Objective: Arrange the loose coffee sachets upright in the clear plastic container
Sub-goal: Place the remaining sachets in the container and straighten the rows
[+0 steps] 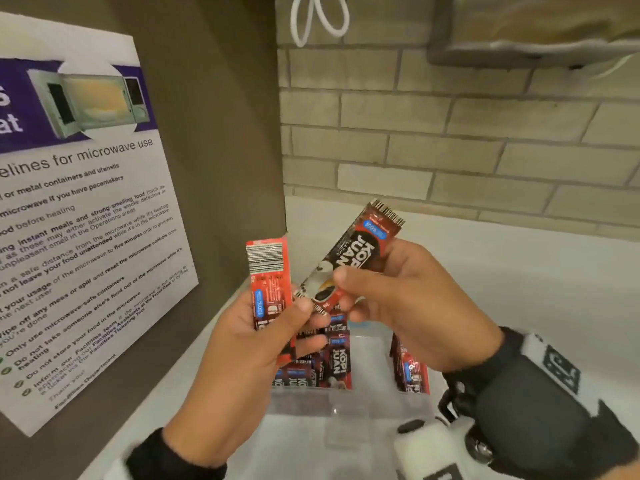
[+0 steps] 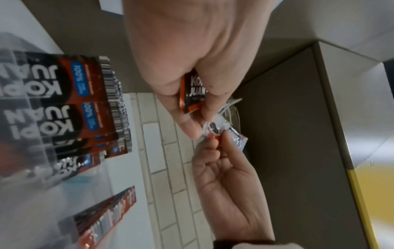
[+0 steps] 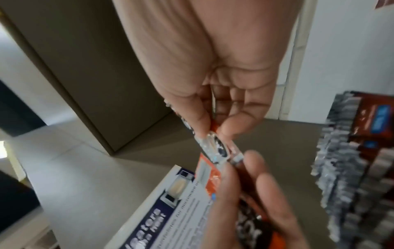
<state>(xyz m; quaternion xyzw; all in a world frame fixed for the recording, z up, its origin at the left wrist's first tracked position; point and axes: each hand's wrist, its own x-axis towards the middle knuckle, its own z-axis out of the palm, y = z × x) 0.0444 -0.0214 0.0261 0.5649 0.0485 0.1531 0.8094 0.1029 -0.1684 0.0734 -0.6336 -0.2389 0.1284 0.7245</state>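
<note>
A: How are the hands set?

B: Both are raised above the clear plastic container [image 1: 349, 405], palms turned toward each other. The left hand [image 1: 242, 344] grips an upright sachet [image 1: 268, 271], barcode end on top, with the thumb pressed across its front. The right hand [image 1: 412, 306] pinches a second sachet [image 1: 356, 254] between thumb and fingers; it tilts up and to the right, and its lower end meets the left thumb.

A: Where are the other sachets?

B: A row of sachets [image 1: 332, 358] stands upright at the left of the container, and a smaller group of sachets [image 1: 410, 368] leans at its right wall. The container sits on the white tabletop [image 1: 519, 271], near a microwave notice [image 1: 86, 202] on the side wall.

A: What do the wrist cameras add?

B: The left wrist view shows the palm side: the left hand's fingers [image 2: 185, 118] curl over the printed front of their sachet, which the head view hides. It also shows the right hand's fingertips closed on the crumpled lower end of the tilted one. The right wrist view is blurred, yet it shows that pinch from underneath, plus the serrated tops of the standing row.
</note>
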